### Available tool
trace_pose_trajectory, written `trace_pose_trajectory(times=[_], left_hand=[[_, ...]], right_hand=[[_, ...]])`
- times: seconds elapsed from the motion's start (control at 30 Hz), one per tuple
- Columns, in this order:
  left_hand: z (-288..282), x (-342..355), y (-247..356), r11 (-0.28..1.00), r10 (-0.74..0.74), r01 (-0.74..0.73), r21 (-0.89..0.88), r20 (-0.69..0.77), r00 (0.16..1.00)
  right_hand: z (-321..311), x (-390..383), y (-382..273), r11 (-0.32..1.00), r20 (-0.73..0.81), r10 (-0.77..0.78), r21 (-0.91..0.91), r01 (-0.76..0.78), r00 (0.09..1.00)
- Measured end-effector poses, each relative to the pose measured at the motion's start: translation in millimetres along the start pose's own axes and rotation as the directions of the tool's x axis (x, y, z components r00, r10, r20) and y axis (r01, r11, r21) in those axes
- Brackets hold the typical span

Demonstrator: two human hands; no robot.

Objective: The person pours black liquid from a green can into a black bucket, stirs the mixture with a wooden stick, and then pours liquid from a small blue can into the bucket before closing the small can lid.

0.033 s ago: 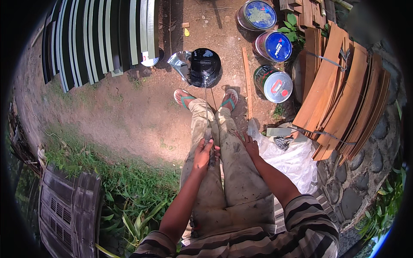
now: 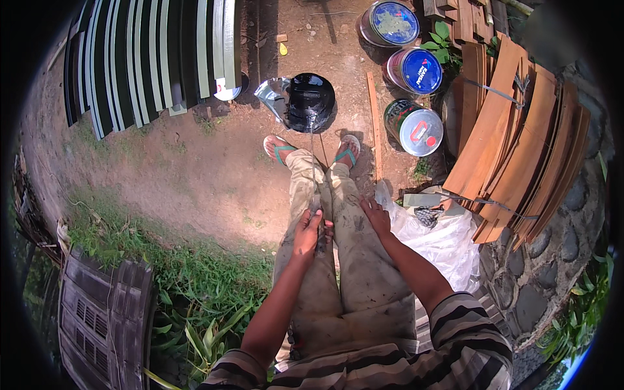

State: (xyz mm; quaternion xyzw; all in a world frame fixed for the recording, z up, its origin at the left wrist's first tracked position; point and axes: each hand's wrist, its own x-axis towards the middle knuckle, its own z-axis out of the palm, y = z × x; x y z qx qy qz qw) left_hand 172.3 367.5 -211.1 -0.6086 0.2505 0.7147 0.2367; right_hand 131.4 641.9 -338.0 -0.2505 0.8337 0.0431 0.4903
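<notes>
My left hand [image 2: 307, 232] is closed around the grey grip end of a long thin rod [image 2: 313, 159], above my left thigh. The rod's far end reaches into a round container of glossy black paint [image 2: 311, 97] on the ground beyond my feet. A crumpled silver sheet [image 2: 272, 97] sticks out at the container's left side. My right hand [image 2: 376, 216] rests on my right leg near the knee, fingers stretched out, with nothing visible in it. My stained trousers [image 2: 354, 279] lie under both hands.
Paint cans [image 2: 421, 129] stand at the right, two with blue lids [image 2: 421, 70]. Bundled brown boards [image 2: 500, 130] and clear plastic sheeting [image 2: 448, 253] lie beside me. Black and grey painted strips [image 2: 153, 58] are at the far left. A narrow wooden strip [image 2: 373, 123] lies near my right foot.
The fingers of my right hand have drawn in slightly on my leg. My left hand keeps its hold on the rod.
</notes>
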Motion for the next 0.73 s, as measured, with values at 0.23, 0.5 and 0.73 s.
trace_pose_trajectory(times=[0.23, 0.5, 0.73], left_hand=[[-23.0, 38.9, 49.7, 0.463, 0.294, -0.269, 0.844, 0.141, 0.946], [-72.1, 241.1, 213.5, 0.741, 0.635, -0.503, 0.445, -0.221, 0.74], [-57.1, 321.5, 210.0, 0.789, 0.558, -0.544, 0.286, 0.037, 0.829]], right_hand=[[-191.8, 0.1, -169.8, -0.092, 0.454, 0.128, 0.891, -0.445, 0.882], [-188.9, -31.8, -176.8, -0.108, 0.348, 0.056, 0.934, -0.34, 0.936], [-185.6, 11.3, -204.1, -0.105, 0.321, 0.115, 0.945, -0.31, 0.94]])
